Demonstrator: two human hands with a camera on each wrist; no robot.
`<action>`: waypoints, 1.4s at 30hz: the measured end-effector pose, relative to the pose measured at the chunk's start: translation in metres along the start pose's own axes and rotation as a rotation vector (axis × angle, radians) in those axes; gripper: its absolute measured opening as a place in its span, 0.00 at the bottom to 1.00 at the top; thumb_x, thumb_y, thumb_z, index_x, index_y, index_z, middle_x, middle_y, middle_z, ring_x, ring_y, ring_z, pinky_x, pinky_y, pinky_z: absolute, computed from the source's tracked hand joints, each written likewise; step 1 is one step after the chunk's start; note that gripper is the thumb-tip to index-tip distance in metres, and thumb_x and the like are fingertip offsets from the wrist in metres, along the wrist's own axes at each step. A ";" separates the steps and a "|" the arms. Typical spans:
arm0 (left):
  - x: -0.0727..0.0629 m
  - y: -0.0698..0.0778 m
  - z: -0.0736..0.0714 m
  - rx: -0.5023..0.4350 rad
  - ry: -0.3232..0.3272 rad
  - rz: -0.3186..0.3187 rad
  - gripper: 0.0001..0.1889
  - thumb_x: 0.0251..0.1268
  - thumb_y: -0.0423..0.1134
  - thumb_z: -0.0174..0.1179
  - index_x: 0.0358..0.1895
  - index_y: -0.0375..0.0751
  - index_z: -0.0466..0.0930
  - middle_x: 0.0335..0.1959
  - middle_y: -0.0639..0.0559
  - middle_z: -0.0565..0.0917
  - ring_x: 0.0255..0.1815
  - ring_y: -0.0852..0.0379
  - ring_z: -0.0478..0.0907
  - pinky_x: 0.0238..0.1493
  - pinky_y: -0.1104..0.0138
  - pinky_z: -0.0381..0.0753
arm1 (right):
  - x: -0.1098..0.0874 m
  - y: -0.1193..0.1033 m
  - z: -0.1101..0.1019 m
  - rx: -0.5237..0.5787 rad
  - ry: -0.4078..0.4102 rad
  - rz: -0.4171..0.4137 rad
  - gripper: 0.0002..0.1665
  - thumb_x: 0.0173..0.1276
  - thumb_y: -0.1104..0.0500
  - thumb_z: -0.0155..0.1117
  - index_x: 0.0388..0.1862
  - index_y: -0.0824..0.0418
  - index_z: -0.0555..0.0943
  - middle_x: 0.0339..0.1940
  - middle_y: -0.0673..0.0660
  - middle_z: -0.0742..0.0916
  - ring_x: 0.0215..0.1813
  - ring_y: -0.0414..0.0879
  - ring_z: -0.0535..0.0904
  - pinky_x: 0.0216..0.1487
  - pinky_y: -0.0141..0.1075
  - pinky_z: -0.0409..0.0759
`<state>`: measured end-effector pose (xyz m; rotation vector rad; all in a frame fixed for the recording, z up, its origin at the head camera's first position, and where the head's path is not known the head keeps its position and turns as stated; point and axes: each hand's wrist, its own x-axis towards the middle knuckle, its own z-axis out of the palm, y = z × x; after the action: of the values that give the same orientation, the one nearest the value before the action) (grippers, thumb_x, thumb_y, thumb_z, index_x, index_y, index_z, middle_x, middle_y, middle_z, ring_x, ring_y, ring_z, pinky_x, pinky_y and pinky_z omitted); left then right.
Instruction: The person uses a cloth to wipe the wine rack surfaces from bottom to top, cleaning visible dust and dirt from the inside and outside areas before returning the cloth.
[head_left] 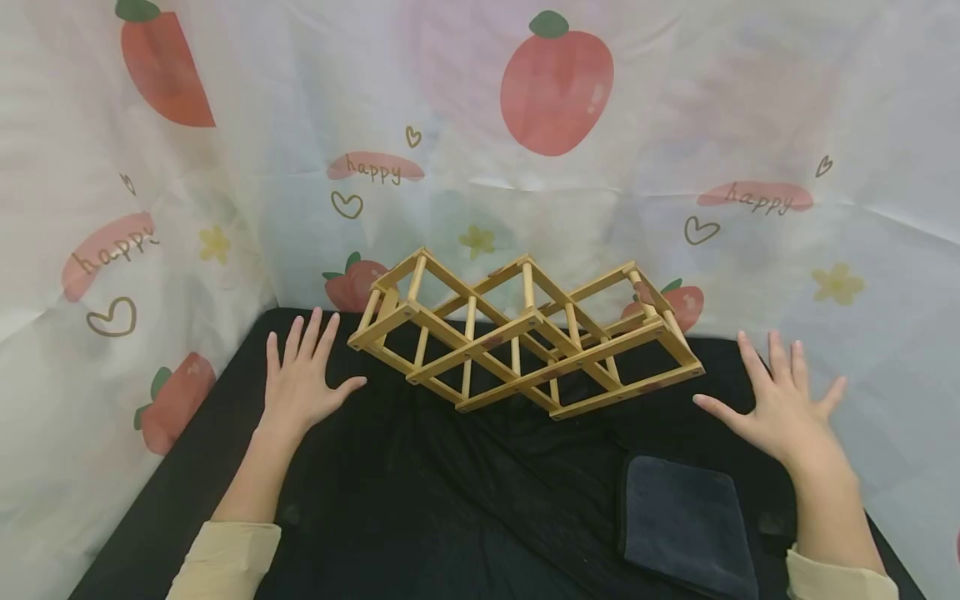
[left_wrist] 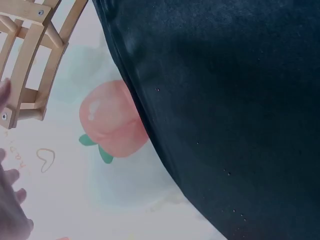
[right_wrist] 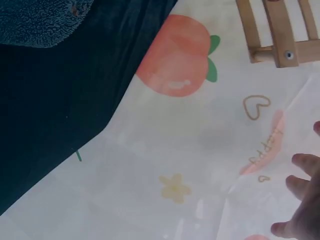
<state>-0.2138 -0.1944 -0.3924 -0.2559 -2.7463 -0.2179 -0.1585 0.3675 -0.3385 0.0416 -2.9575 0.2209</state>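
A light wooden lattice rack (head_left: 517, 333) with crossed slats and dowels stands at the back of the black-covered table. To its left, my left hand (head_left: 300, 379) has its fingers spread and holds nothing. My right hand (head_left: 783, 408), also spread and holding nothing, is beyond the rack's right end. The left wrist view has part of the rack (left_wrist: 30, 65) at the upper left, with the left fingertips (left_wrist: 12, 176) low at the edge. In the right wrist view a rack corner (right_wrist: 282, 47) shows at the upper right, above the right fingers (right_wrist: 298, 186).
A folded dark grey cloth (head_left: 688, 521) lies on the black table cover (head_left: 420, 517), near the right forearm. White curtains (head_left: 645, 108) printed with peaches, hearts and the word "happy" hang behind the table and along its sides.
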 end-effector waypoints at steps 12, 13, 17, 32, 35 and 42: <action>0.013 0.019 0.011 -0.065 0.256 0.184 0.43 0.60 0.72 0.24 0.68 0.42 0.51 0.67 0.42 0.54 0.65 0.41 0.51 0.56 0.45 0.47 | -0.026 -0.017 -0.004 0.041 0.217 -0.080 0.59 0.51 0.35 0.64 0.72 0.57 0.46 0.72 0.65 0.49 0.70 0.65 0.41 0.57 0.67 0.31; 0.015 0.020 0.011 -0.058 0.261 0.193 0.42 0.61 0.71 0.23 0.67 0.42 0.52 0.66 0.42 0.54 0.63 0.41 0.51 0.56 0.45 0.47 | -0.030 -0.018 -0.001 0.037 0.221 -0.091 0.59 0.50 0.36 0.65 0.71 0.57 0.47 0.71 0.65 0.50 0.69 0.65 0.44 0.57 0.67 0.32; 0.022 0.026 0.012 -0.025 0.272 0.220 0.38 0.65 0.68 0.27 0.65 0.40 0.55 0.63 0.42 0.56 0.60 0.42 0.53 0.55 0.46 0.47 | -0.042 -0.026 0.017 0.025 0.246 -0.148 0.58 0.47 0.36 0.68 0.70 0.56 0.52 0.69 0.63 0.56 0.63 0.64 0.54 0.56 0.66 0.40; 0.040 0.039 0.013 0.065 0.317 0.254 0.23 0.72 0.56 0.32 0.56 0.42 0.57 0.55 0.42 0.58 0.52 0.44 0.54 0.53 0.48 0.48 | -0.087 -0.032 0.094 0.028 0.207 -0.342 0.48 0.44 0.35 0.68 0.60 0.55 0.65 0.55 0.58 0.69 0.54 0.54 0.62 0.43 0.56 0.54; 0.043 0.041 0.014 0.092 0.341 0.256 0.22 0.73 0.56 0.28 0.54 0.42 0.58 0.52 0.42 0.59 0.50 0.44 0.55 0.52 0.49 0.49 | -0.093 -0.033 0.102 0.004 0.166 -0.356 0.47 0.44 0.34 0.67 0.60 0.54 0.66 0.54 0.57 0.69 0.53 0.55 0.63 0.44 0.57 0.54; 0.049 0.048 0.016 0.113 0.400 0.264 0.14 0.70 0.46 0.37 0.49 0.40 0.58 0.47 0.42 0.61 0.45 0.45 0.56 0.50 0.50 0.52 | -0.104 -0.034 0.116 -0.018 0.045 -0.337 0.45 0.47 0.32 0.64 0.59 0.54 0.66 0.55 0.59 0.69 0.53 0.58 0.63 0.46 0.61 0.53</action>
<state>-0.2542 -0.1380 -0.3833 -0.4821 -2.2919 -0.0366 -0.0750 0.3177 -0.4651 0.5198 -2.8480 0.1452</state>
